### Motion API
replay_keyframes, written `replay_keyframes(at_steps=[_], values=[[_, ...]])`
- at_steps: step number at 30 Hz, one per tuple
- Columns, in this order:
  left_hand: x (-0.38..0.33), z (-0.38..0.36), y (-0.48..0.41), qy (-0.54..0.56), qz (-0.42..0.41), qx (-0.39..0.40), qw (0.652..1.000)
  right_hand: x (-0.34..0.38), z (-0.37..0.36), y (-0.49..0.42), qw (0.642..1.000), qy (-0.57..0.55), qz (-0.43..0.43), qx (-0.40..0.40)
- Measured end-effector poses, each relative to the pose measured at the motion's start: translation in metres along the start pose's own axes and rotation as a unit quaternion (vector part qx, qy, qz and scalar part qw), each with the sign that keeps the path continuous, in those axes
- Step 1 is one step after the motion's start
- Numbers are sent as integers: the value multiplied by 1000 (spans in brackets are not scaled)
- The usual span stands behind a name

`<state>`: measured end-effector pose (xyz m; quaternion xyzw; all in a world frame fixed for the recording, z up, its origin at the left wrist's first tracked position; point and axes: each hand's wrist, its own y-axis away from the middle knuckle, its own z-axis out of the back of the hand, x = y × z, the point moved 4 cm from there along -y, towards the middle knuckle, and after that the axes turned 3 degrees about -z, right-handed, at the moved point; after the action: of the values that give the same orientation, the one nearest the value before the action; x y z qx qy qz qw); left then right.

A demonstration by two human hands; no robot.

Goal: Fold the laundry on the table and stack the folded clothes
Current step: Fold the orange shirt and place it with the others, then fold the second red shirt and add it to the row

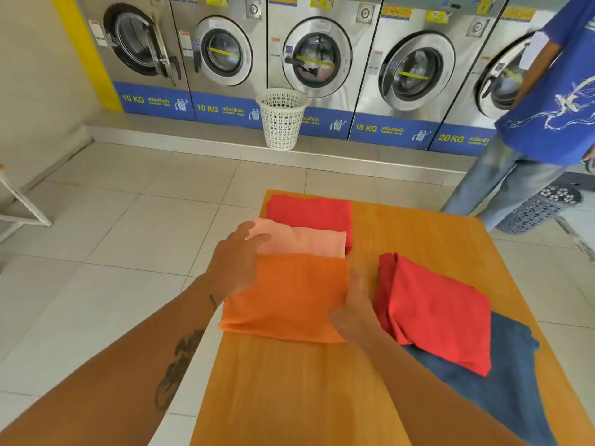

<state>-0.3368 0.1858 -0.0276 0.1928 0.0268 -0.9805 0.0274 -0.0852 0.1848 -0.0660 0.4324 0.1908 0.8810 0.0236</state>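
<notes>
On the wooden table [428,233] a folded orange cloth [289,297] lies at the left edge. Behind it are a folded pink cloth [306,241] and a folded red cloth [310,212], each partly covered by the one in front. My left hand [236,259] rests flat with fingers spread on the orange cloth's left edge, fingertips reaching the pink one. My right hand [355,309] presses against the orange cloth's right edge, fingers straight. To the right, another red cloth [438,313] lies loosely folded on a blue cloth [505,378].
A row of washing machines [317,56] lines the far wall, with a white plastic basket [281,119] on the step below. A person in a blue shirt and jeans [528,133] stands at the table's far right corner beside a grey basket [541,207]. A white frame [19,204] stands left.
</notes>
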Motion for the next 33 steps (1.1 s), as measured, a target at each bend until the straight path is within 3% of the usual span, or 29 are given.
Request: replay_keyframes(at_steps=[4,8,10,12,15,19,21,24,29,31,33], values=[[-11,-47,27,-63,-45,22,997,-13,-8,4,993,102,-5,63],[-17,-80,45,-86,-16,90,992,-18,-5,8,983,157,3,98],[-21,-78,41,-37,14,71,997,-17,2,11,980,172,14,100],[-30,-69,34,29,27,-3,999,-10,19,17,983,153,33,98],[-65,-56,22,106,-16,-81,991,-10,68,21,994,88,46,45],[-132,-65,5,181,-86,-47,979,-50,146,16,987,123,11,-104],[-164,-80,-2,206,-97,-19,974,-78,178,18,977,145,-56,-144],[-207,-107,-11,244,-64,25,967,-127,207,19,970,108,-153,-157],[-242,-141,-27,153,50,86,983,-158,220,14,974,-20,-171,-145],[-253,-148,-28,258,84,150,951,-161,219,8,974,-84,-167,-125],[-256,-155,-32,336,89,147,926,-163,218,3,970,-143,-161,-116]])
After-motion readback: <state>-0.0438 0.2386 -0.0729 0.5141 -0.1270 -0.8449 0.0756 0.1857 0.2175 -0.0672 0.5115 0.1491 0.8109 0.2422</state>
